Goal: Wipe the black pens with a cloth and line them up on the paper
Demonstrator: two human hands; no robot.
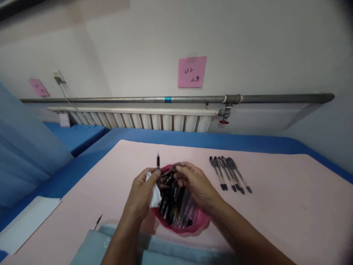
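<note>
Pink paper, a note (192, 59) taped to the wall (261, 44), bears handwritten "252" above two characters, the first reading "小"; the writing on a second note (39, 87) at far left is too faint to make out. Below, a pink bowl (182, 231) of pens and clear barrels (176, 202) sits on the pale pink sheet (275, 217). Over its left rim, the left hand (142, 193) pinches an upright pen (158, 161), tip upward, together with a white wipe (156, 197). The right hand's (197, 184) thumb and forefinger press together on a small dark piece (174, 166), too blurred to identify. Several capped pens (231, 175) lie side by side right of the bowl; any brand marks are illegible.
</note>
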